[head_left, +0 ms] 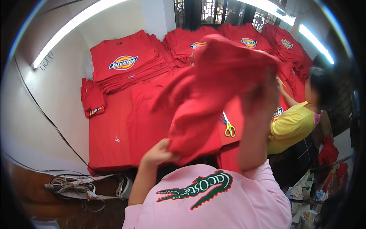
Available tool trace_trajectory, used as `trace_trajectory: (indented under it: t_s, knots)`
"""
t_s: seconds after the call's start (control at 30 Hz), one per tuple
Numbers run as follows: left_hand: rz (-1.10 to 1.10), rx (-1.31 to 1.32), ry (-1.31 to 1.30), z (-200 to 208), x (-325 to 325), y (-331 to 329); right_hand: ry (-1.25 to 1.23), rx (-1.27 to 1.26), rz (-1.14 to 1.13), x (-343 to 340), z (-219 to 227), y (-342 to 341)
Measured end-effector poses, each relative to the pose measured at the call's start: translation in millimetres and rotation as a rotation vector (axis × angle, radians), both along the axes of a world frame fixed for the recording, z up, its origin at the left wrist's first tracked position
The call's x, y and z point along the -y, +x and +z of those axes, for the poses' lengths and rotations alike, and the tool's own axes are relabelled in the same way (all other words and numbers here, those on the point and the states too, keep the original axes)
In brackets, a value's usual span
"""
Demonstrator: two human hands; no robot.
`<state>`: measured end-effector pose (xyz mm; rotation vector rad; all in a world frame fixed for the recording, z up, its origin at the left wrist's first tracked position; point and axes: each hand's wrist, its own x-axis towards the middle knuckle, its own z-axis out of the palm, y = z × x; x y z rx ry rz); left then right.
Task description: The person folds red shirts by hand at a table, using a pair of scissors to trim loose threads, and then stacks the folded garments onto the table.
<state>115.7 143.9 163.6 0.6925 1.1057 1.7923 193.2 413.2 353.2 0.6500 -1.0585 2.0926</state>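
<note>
L hand (159,153) clenched on red shirt (225,76), R hand (267,82) blurred, can't tell grip, scissors (230,130) nr, stack (177,41) part-hidden bhd

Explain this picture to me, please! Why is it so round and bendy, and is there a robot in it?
There's no robot, just a person using two bare hands. The camera sits on that person's head and looks down. Its very wide lens makes straight edges bend. The pink shirt at the bottom belongs to the wearer.

The left hand grips a piece of red cloth held up in the air. The right hand is up by its other side, too blurry to see its fingers.

Behind are stacks of red shirts with badges. Yellow-handled scissors lie on the red cloth spread below. On the right, another person in yellow stands by the shirts too.
</note>
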Motion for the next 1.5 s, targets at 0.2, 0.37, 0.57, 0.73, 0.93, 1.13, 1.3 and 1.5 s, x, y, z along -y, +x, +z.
trace_trajectory:
  t_s: [0.2,0.37,0.57,0.73,0.93,1.13,1.3,1.5]
  knots:
    - [-0.091,-0.278,-0.244,107.0,87.0,-55.5,0.16,0.234,-0.096,-54.1,-19.3,-25.1]
    - [1.444,-1.412,-0.364,148.1,60.8,-126.4,0.202,0.198,-0.295,-84.0,-35.7,-108.8]
    - [1.503,-1.745,-0.107,178.6,95.7,-76.9,0.289,-0.102,-0.052,-87.5,-15.1,-80.1]
    - [1.227,-1.461,-0.451,68.6,110.1,-47.7,0.574,0.485,-0.303,-102.3,-124.1,-32.4]
    - [0.707,-1.325,-0.899,-90.0,127.9,-22.8,1.036,1.095,-0.453,-92.3,-314.9,18.1]
    - [0.55,-1.111,-1.034,-133.2,127.7,-32.5,1.174,1.071,-0.772,-79.3,-325.7,2.4]
    - [0.545,-1.152,-0.82,-140.5,31.5,-72.3,1.246,0.788,-0.819,-1.2,-323.8,-77.9]
    - [0.354,-1.599,-1.07,-206.3,-26.5,-105.7,1.626,0.677,-0.369,68.9,-372.3,-94.0]
